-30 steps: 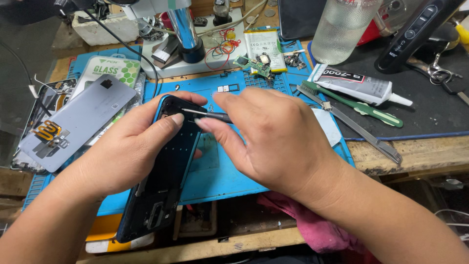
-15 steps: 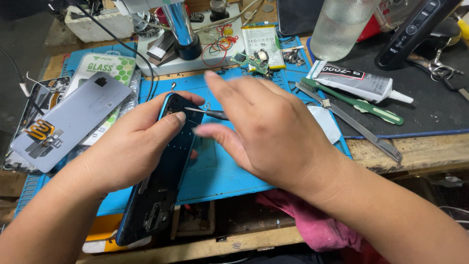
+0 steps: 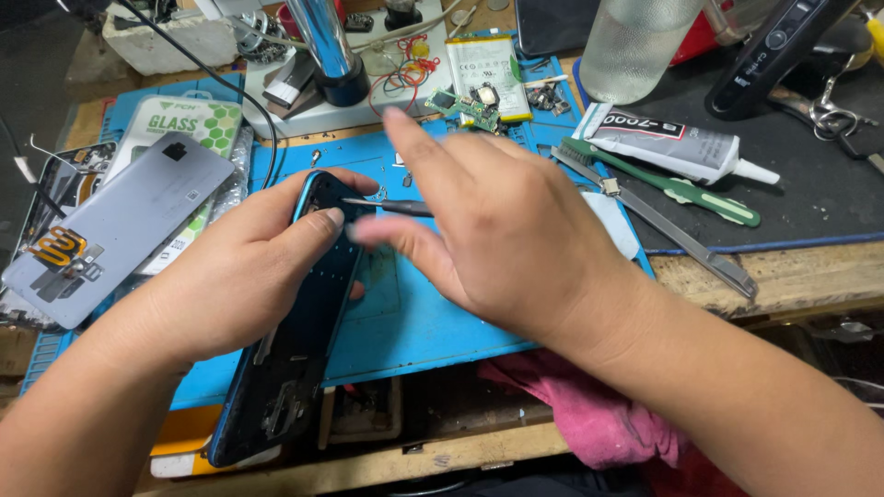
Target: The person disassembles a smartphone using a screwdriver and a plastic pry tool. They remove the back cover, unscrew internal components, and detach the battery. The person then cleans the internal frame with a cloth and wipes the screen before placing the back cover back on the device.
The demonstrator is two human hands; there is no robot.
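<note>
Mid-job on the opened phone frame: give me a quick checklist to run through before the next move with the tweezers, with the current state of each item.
1. Dark blue-edged opened phone frame steadied: ok, left hand grips its upper part, thumb on the top edge.
2. Thin black-handled metal tweezers in hand: ok, right hand holds them, tips at the frame's top corner.
3. What the tips pinch: cannot tell, too small and blurred.
4. Frame supported: not ok, it stands tilted on its side, lower end past the blue silicone work mat.
5. Grey phone back cover out of the way: ok, lying left of the hands.
</note>
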